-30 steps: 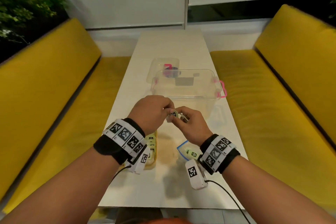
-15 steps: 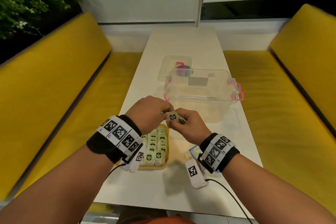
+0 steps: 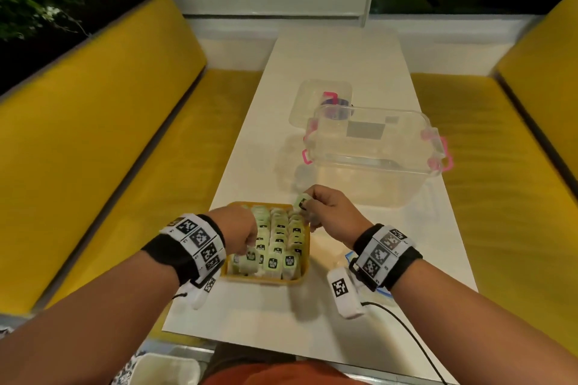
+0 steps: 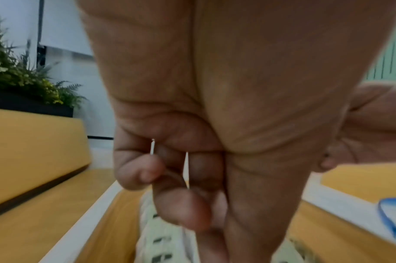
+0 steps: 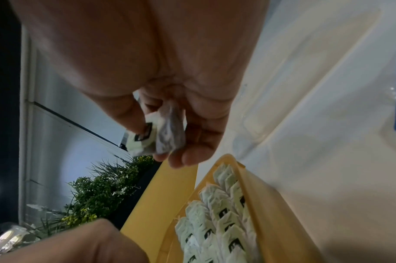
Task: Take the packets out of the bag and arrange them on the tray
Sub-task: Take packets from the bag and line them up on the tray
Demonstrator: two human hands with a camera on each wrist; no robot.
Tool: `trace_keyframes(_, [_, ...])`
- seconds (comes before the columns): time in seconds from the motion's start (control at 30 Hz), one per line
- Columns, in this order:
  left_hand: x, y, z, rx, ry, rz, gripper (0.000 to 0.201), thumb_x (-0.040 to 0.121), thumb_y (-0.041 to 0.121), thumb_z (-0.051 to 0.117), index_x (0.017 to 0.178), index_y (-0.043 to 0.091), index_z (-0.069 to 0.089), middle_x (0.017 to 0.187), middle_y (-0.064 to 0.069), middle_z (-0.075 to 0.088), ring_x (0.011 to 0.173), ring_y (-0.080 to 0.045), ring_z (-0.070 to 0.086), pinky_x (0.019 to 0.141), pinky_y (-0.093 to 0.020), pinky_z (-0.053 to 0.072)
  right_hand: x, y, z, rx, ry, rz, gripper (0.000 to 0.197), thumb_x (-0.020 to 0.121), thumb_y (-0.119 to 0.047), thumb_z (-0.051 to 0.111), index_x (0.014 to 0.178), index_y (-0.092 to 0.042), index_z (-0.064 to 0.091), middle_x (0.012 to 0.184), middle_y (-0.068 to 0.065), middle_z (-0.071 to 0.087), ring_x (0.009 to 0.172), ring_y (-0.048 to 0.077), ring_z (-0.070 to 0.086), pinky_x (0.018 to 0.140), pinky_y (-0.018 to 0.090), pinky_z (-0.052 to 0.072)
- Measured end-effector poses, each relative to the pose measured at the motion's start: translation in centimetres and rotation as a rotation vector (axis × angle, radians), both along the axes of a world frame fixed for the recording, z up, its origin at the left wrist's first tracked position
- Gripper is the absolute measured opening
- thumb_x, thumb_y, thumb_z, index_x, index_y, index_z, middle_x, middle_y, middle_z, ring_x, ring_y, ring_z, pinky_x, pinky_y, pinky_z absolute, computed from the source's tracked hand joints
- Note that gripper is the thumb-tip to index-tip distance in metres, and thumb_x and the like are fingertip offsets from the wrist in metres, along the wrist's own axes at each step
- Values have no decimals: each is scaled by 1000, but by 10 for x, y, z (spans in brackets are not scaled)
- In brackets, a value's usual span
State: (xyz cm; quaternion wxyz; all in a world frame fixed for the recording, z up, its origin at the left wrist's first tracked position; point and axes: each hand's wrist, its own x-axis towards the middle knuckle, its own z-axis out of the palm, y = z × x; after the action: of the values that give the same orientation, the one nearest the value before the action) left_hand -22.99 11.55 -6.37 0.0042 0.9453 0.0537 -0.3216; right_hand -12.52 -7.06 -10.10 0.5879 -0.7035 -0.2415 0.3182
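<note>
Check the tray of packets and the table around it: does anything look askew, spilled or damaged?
Nothing stands out. The packets stand in neat rows inside the yellow tray; one more packet is pinched in the right hand. Nothing looks spilled on the table.

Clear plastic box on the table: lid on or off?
Off. The clear plastic box stands open-topped, and its lid lies flat on the table behind it.

The hands, joined a second ago around one packet above the worktop, have parted. The left hand (image 3: pixel 239 230) has dropped to the left side of the yellow tray (image 3: pixel 301 277), its fingers (image 4: pixel 181 210) curled down among the standing packets (image 3: pixel 278 241). The right hand (image 3: pixel 331 212) alone now pinches the packet (image 3: pixel 301 201), above the tray's far right corner. The tray, half hidden before, shows almost fully at lower centre.
</note>
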Motion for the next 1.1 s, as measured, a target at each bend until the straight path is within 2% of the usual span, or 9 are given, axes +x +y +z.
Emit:
trace_keyframes(0.17, [8,6,-32,-18,121,36,30,83,14,70,112,19,71,112,2,70,102,-17,65,84,-28,53,-2,1,-4,20,-17,29,16,100,-21,54,98,-6,60,88,19,67,63,26,67,51,31,51])
trace_keyframes(0.3, [18,7,-42,-9,73,9,28,84,16,70,111,20,72,110,3,71,101,-17,65,86,-29,53,-2,0,-6,32,37,1,9,101,-19,52,97,-11,53,84,11,70,58,32,66,43,28,47])
trace_keyframes(0.4, [20,6,-46,-3,81,-3,27,83,19,72,109,20,73,109,3,72,100,-17,65,85,-30,54,-3,0,-6,32,83,-27,14,101,-21,51,94,-9,49,80,9,69,65,32,68,50,33,53])
trace_keyframes(0.53, [19,6,-43,3,94,7,25,81,29,75,103,18,74,104,2,72,95,-17,66,83,-31,55,-2,-1,-9,9,-25,-49,21,99,-21,56,92,-2,58,77,6,66,72,18,67,60,36,55])
trace_keyframes(0.67, [20,8,-12,-158,-154,63,41,72,55,76,101,25,70,96,12,68,86,-8,62,74,-24,49,-4,0,-8,25,-58,-73,19,95,-22,62,90,-5,68,75,5,70,70,13,66,56,27,52])
trace_keyframes(0.8, [20,-11,22,-462,-543,171,32,77,58,69,95,31,68,87,16,65,67,5,53,60,-15,36,-6,3,-6,48,-94,-60,18,93,-26,65,91,-10,73,78,10,72,72,19,67,61,35,55])
trace_keyframes(0.93, [21,-19,31,-402,-734,190,8,88,38,65,90,32,69,85,13,68,76,-2,58,72,-24,48,-10,4,-4,61,-99,-30,18,94,-23,63,89,-8,71,77,8,71,72,15,68,60,31,55])
trace_keyframes(1.0, [21,-20,35,-340,-735,120,10,89,38,63,92,32,71,86,13,69,77,-5,58,70,-25,44,-11,4,-4,40,-117,-14,18,95,-20,62,91,-5,73,79,11,72,72,14,68,63,31,57])
trace_keyframes(1.1, [22,-23,43,-267,-732,67,12,89,39,63,92,32,72,84,13,68,70,-3,52,63,-22,35,-13,5,-5,2,-193,13,26,96,-25,61,88,-4,74,79,15,71,71,25,64,68,43,56])
